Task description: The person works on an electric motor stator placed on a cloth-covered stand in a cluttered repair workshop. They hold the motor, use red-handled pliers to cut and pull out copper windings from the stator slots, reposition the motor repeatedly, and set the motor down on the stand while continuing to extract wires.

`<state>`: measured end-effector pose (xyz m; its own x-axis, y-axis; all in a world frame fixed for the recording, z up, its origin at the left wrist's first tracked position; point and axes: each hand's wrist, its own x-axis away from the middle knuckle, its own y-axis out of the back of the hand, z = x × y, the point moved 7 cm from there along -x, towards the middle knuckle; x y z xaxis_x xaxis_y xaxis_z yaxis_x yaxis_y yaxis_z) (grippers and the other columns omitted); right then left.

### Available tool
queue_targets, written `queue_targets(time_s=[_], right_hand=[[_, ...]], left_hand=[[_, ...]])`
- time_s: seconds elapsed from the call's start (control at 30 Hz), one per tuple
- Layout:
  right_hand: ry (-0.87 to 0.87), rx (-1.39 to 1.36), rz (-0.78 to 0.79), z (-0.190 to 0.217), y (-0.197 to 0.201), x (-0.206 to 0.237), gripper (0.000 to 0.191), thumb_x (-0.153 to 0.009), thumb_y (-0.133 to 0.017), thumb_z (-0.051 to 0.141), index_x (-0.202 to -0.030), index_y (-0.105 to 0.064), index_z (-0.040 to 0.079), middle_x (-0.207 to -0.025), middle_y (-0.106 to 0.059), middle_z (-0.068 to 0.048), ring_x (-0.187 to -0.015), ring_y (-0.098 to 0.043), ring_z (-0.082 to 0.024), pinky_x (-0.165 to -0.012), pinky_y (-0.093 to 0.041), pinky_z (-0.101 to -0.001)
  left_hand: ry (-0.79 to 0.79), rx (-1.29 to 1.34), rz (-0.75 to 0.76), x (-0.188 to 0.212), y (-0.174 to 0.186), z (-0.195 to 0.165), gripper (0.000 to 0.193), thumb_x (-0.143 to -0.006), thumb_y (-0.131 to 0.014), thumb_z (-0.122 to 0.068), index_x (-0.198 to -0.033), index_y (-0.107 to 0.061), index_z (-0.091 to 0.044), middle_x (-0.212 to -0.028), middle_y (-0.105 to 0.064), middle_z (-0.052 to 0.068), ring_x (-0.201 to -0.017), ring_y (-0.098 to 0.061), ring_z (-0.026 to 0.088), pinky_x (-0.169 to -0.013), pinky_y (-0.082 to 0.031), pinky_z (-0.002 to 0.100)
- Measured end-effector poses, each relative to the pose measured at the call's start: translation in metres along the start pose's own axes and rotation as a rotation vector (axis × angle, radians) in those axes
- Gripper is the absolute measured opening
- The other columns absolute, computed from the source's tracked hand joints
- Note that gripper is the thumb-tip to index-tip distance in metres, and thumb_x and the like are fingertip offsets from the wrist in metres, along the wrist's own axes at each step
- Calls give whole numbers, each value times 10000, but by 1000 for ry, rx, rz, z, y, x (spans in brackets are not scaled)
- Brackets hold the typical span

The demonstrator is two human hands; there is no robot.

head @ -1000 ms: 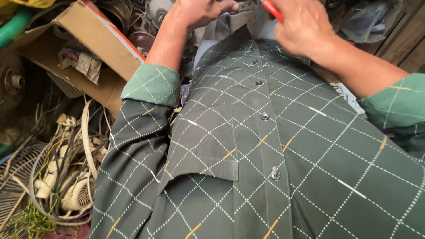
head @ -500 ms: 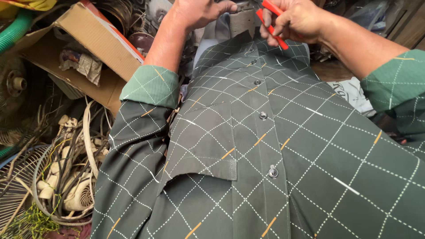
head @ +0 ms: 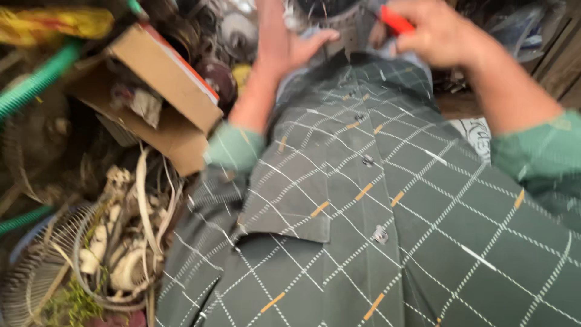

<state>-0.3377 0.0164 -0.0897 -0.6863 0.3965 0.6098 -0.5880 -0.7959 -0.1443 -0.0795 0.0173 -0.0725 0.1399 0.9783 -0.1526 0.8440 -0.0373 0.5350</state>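
Right hand (head: 445,37) gripping red-handled tool (head: 396,21), left hand (head: 287,42) on grey part (head: 345,27), cardboard box (head: 160,91) nearby

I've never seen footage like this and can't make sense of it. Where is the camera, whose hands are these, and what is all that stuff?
The camera sits on a person's head and looks down their own green checked shirt. The left hand rests on a blurred grey object at the top. The right hand grips a red-handled tool; its kind is unclear. To the left lie a cardboard box, a green hose, tangled pale cables and a fan grille.
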Motion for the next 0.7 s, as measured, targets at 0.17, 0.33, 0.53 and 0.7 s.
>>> queue_targets(time_s=[0.17,0.33,0.53,0.7], right_hand=[[-231,-105,-47,-5,-6,30,348,-830,-615,8,-1168,-695,16,-1103,-738,-72,-996,-664,-160,-867,-529,-305],[-271,30,58,-15,-6,11,329,-799,-600,-8,-1104,-719,21,-1025,-773,-64,-931,-701,-132,-765,-550,-310],[-393,72,95,-26,0,-7,251,-844,-618,6,-1058,-746,33,-902,-723,-63,-660,-573,-132,-603,-492,-307],[-324,148,115,-21,-2,-18,251,-825,-626,5,-1044,-743,37,-872,-717,-50,-697,-595,-119,-625,-500,-299]], left_hand=[[761,211,8,61,-40,-6,485,-845,-850,-409,-1114,-687,-40,-1032,-721,92,-889,-735,206,-826,-589,331],[717,338,-32,67,-62,-13,261,-993,-762,-275,-1110,-746,-42,-967,-782,71,-884,-702,134,-826,-570,296],[747,519,-196,67,-54,-16,294,-998,-701,-218,-1232,-687,-39,-947,-757,29,-869,-693,71,-823,-555,230],[728,592,-262,72,-49,-14,263,-1036,-679,-202,-1230,-721,-30,-1064,-754,37,-950,-688,79,-883,-556,243]])
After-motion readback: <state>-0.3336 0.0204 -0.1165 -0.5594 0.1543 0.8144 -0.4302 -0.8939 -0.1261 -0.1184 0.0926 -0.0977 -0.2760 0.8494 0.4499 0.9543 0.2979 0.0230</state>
